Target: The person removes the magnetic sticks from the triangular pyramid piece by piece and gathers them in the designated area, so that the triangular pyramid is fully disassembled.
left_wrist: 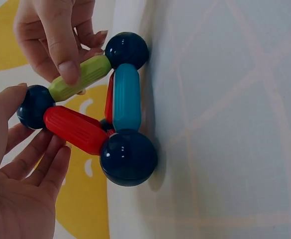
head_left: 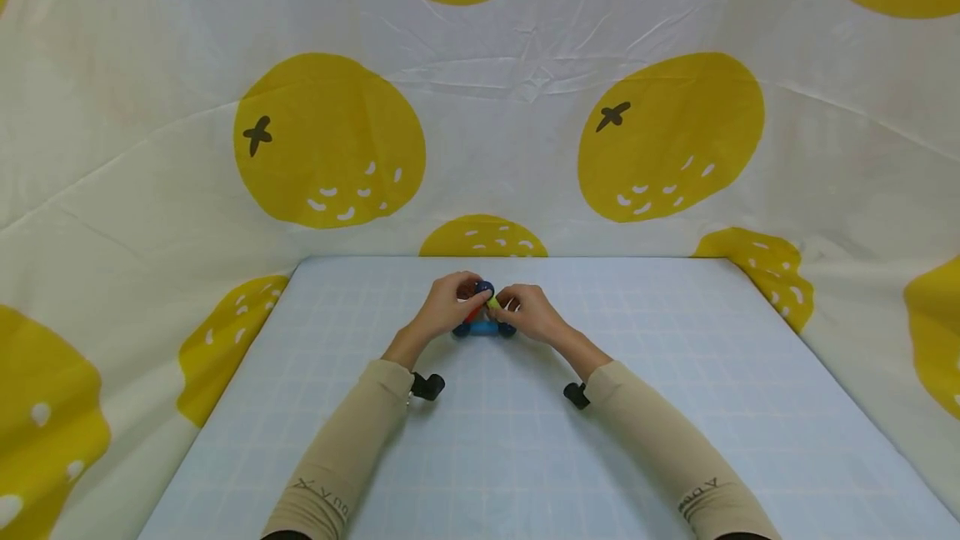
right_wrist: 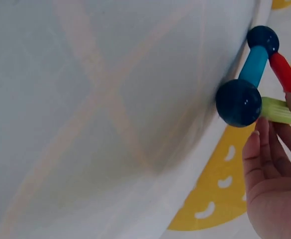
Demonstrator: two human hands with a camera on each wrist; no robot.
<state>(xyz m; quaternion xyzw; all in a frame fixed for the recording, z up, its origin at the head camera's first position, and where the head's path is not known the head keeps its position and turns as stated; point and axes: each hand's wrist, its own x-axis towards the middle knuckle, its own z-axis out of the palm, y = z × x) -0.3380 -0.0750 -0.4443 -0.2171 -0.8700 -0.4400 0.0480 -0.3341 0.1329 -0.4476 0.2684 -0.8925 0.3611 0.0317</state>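
A triangular frame of magnetic rods and balls stands on the table in front of both hands. Its base shows a teal rod (left_wrist: 127,97) between two dark blue balls, the near ball (left_wrist: 129,158) and the far ball (left_wrist: 127,49). From these rise a red rod (left_wrist: 75,129) and a lime-green rod (left_wrist: 90,74), meeting at a top ball (left_wrist: 33,106). My left hand (head_left: 442,307) holds this top ball between thumb and fingers. With thumb and fingers, my right hand (head_left: 532,312) pinches the lime-green rod. Another red piece shows behind the teal rod, mostly hidden.
A pale blue checked cloth (head_left: 480,457) covers the table. Behind and beside it hangs a white curtain (head_left: 502,165) printed with big yellow fruit. Black wrist cameras sit under the left cuff (head_left: 428,387) and the right cuff (head_left: 576,395).
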